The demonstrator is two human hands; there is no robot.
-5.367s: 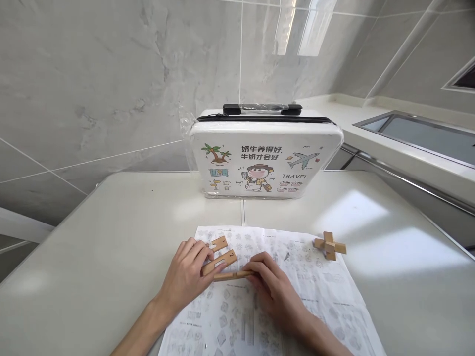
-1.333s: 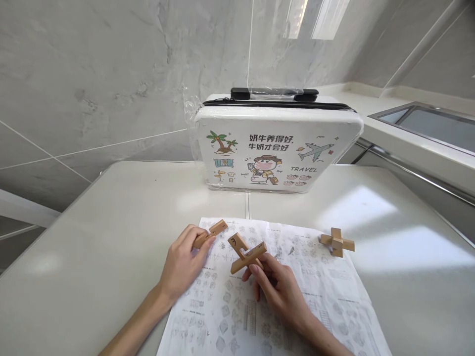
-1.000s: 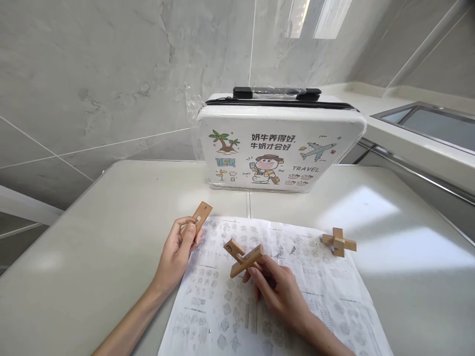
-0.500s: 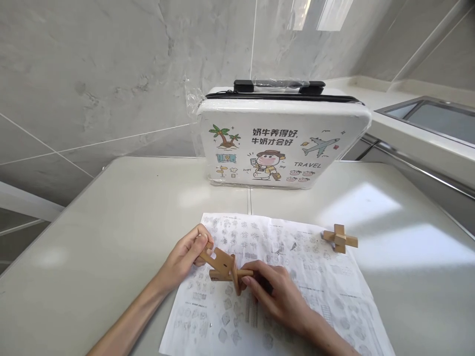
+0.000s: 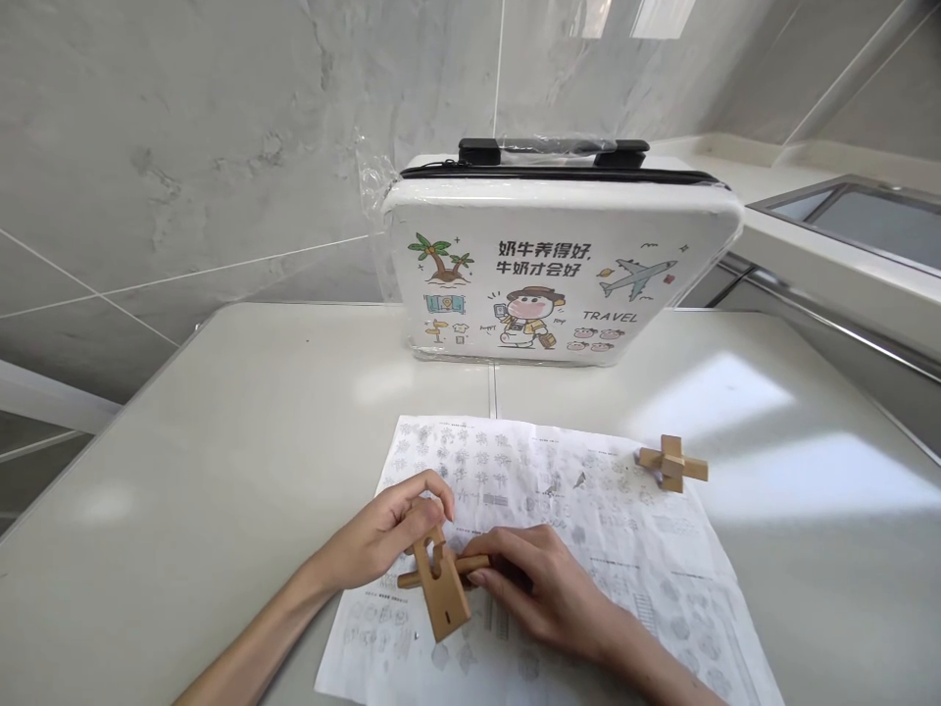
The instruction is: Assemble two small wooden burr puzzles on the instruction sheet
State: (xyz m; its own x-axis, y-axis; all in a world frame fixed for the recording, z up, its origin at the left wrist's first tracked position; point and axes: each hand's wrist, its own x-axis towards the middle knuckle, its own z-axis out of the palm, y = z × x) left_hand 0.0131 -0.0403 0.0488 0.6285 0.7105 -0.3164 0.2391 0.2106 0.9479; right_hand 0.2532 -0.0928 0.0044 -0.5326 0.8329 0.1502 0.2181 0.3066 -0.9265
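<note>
My left hand (image 5: 389,529) pinches the upper end of a flat wooden puzzle piece (image 5: 445,600), which has a rounded cutout near the fingers and a small slot at its lower end. Behind that piece runs a wooden bar (image 5: 409,580), crossing it roughly sideways. My right hand (image 5: 551,588) is closed on the bar's right end, thumb and fingers pressed together. The pieces overlap just above the printed instruction sheet (image 5: 603,534); whether they interlock I cannot tell. Part of the wood is hidden by the flat piece and my right fingers.
A cross-shaped wooden puzzle (image 5: 671,465) sits at the sheet's upper right corner. Behind the sheet, a white cartoon-printed case (image 5: 470,216) in clear plastic stands upright on the pale table (image 5: 242,422). A grey wall (image 5: 221,147) rises behind.
The flat piece in my left hand has swung from pointing right to pointing down toward me, now in front of the bar. My left hand has moved right; my right hand has barely moved.
</note>
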